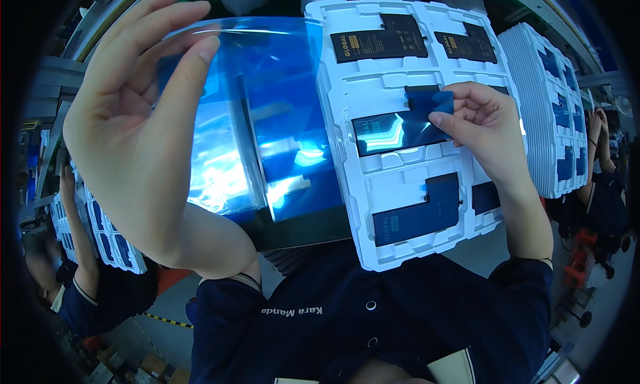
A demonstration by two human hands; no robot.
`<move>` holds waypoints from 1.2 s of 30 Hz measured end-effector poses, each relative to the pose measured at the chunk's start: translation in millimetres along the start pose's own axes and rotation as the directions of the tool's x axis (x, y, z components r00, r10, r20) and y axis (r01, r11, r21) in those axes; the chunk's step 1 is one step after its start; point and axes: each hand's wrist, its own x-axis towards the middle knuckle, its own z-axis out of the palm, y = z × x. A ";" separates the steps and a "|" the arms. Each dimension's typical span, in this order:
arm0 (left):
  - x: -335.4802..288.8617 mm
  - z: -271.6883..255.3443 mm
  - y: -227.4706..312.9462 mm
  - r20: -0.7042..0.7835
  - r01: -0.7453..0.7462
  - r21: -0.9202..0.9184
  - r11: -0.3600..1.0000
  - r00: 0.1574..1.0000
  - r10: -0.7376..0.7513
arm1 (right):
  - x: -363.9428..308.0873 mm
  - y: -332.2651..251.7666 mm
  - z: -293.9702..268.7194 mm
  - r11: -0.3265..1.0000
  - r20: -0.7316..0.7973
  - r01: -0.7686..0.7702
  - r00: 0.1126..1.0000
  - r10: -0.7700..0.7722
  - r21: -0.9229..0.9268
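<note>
My left hand (143, 111) is raised on the left, thumb and fingers pinched at the top corner of a large clear blue film sheet (293, 117). On the right, my right hand (483, 121) pinches the blue tab of a small film piece (441, 103) at the right end of a flat black L-shaped battery (393, 132). That battery lies in the middle pocket of a white moulded tray (347, 177), its face glossy with reflections. Other batteries sit in the tray: a bare dark one (380, 41) at the top and a blue-tinted one (417, 214) at the bottom.
A tall stack of white trays (533, 111) with batteries stands right of my tray. Shiny clear packets (223, 164) lie beneath the blue sheet. Co-workers' hands show at far left (69, 184) and far right (593, 125). Another loaded tray (113, 231) stands left.
</note>
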 end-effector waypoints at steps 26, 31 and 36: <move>3.0 25.3 60.2 0.242 -0.260 -0.452 0.853 0.885 0.398 | -9.2 -9.8 4.5 0.803 0.191 0.369 0.845 -0.500 0.467; -2.0 37.1 64.0 0.250 -0.205 -0.510 0.836 0.894 0.372 | -18.0 -12.6 5.2 0.828 0.190 0.274 0.893 -0.408 0.490; -5.5 48.1 77.0 0.216 -0.097 -0.340 0.935 0.960 0.178 | -20.6 -19.6 -2.8 0.885 0.248 0.447 0.850 -0.465 0.129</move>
